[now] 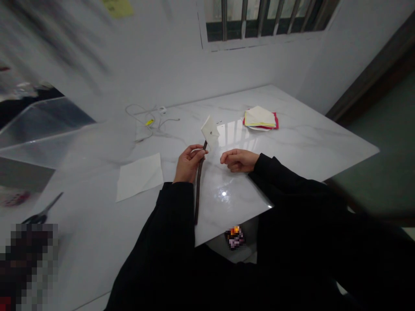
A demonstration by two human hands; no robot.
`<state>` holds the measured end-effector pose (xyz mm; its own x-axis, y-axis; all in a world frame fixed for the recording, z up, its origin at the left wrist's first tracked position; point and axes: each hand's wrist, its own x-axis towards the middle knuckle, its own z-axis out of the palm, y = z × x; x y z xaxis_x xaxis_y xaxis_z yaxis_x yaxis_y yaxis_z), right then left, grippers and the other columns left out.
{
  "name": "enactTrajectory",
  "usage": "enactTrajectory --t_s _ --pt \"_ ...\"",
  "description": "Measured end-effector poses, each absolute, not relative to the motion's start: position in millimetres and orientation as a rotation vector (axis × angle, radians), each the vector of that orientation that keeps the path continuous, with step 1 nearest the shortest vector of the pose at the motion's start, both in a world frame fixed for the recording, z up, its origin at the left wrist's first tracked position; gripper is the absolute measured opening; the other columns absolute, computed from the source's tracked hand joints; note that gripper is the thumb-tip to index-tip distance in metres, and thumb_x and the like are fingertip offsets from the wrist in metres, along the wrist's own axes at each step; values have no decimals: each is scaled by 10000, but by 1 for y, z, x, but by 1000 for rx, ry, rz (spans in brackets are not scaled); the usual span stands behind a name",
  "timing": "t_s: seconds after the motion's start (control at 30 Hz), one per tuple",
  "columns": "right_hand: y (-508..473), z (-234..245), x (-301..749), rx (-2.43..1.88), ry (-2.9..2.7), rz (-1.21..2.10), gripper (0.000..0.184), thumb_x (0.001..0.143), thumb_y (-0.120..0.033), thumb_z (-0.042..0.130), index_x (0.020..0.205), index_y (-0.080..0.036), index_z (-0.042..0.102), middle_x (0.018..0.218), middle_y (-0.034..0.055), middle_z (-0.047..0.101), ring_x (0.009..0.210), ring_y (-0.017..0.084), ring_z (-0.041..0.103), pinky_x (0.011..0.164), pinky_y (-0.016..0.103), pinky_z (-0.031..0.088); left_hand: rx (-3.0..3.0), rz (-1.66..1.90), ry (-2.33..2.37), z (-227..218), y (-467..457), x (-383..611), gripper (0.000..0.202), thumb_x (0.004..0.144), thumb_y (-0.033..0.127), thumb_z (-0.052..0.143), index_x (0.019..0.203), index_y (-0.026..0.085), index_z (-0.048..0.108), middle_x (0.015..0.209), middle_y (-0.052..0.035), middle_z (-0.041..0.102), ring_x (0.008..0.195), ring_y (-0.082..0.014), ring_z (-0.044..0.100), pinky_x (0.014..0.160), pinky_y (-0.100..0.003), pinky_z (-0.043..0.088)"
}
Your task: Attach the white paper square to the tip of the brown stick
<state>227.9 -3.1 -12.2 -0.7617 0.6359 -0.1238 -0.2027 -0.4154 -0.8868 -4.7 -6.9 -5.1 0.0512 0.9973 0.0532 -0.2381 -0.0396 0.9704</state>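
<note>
My left hand (190, 163) is closed around the upper part of a dark brown stick (198, 190), thumb and fingers pinching it. At the stick's top end sits a folded white sheet (210, 130) shaped like a pinwheel head, with a small dark dot near its middle. To the right, a short gap away from the stick, my right hand (239, 160) is curled closed above the table. Whatever its fingers may hold is hidden. A flat white sheet (140, 177) lies on the table left of my left hand.
The white marble-patterned table (301, 142) meets the wall at the back. A stack of coloured sheets (260, 118) lies at the back right. Thin cables (152, 123) spread at the back left. Scissors (45, 211) rest at the far left, beside a blurred dark object (22, 263).
</note>
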Motion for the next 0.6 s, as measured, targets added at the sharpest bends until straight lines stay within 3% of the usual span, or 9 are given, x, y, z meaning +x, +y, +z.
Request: enactTrajectory --t_s 0.33,0.47,0.6 --pt "-4 -11 229 -583 -1283 2203 248 842 -221 801 828 -181 557 581 -121 323 469 46 186 446 174 214 1086 1306 980 -1 -9 -3 413 630 345 929 936 189 700 842 -39 775 664 -131 608 694 -285 486" --pt "-7 -11 228 -536 -1380 2174 496 797 -270 883 718 -206 397 613 -102 357 495 49 216 456 183 207 1080 1308 980 -1 -9 -2 416 623 342 930 933 187 701 833 -41 776 661 -127 607 689 -277 485" --pt "-11 -5 226 -630 -1306 2043 732 717 -321 946 673 -229 221 587 -113 267 499 50 142 444 202 153 1102 1300 977 -2 -9 -3 411 637 354 926 938 193 697 842 -40 773 669 -131 610 684 -278 489"
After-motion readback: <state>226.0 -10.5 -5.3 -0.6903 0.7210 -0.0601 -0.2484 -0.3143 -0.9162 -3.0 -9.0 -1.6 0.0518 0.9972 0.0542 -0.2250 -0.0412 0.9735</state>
